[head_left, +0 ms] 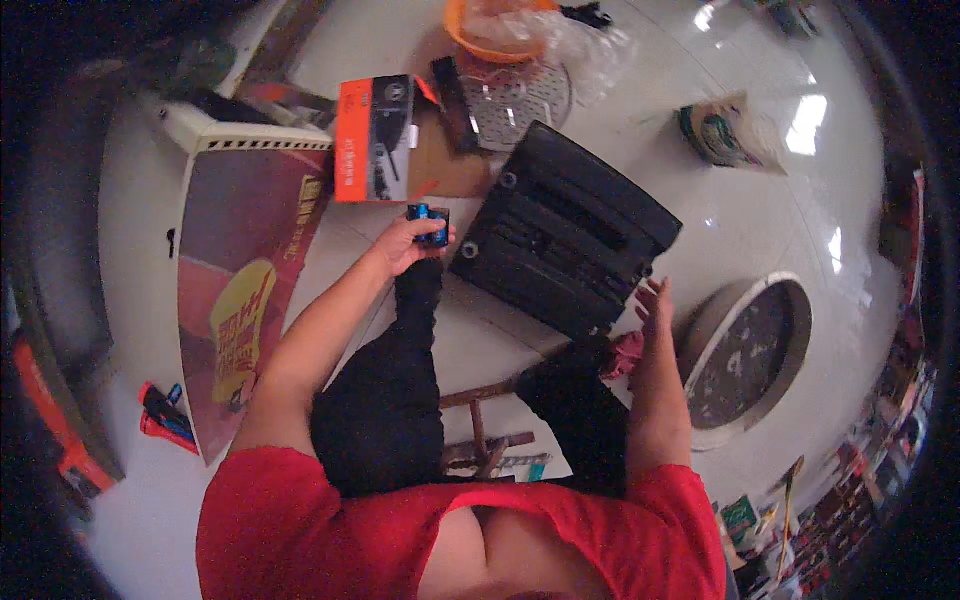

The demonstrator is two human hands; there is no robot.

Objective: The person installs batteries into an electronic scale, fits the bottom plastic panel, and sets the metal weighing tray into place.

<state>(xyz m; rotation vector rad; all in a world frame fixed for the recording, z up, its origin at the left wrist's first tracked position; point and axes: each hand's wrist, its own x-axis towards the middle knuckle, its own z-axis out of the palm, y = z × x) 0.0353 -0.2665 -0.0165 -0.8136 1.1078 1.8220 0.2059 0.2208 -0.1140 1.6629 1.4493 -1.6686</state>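
Observation:
My left hand is closed around a small blue-and-black object whose exact kind I cannot make out. It is just left of a black plastic tool case, which lies shut and at a slant on the floor in front of my knees. At the case's right corner is my right hand, empty, with its fingers spread. Whether those fingertips touch the case is hard to tell. A dark pink cloth shows beside my right forearm.
An orange-and-black cardboard box stands open beyond my left hand. Farther off are a perforated metal plate, an orange basin and a bag. A large printed panel is at left, a round tub at right.

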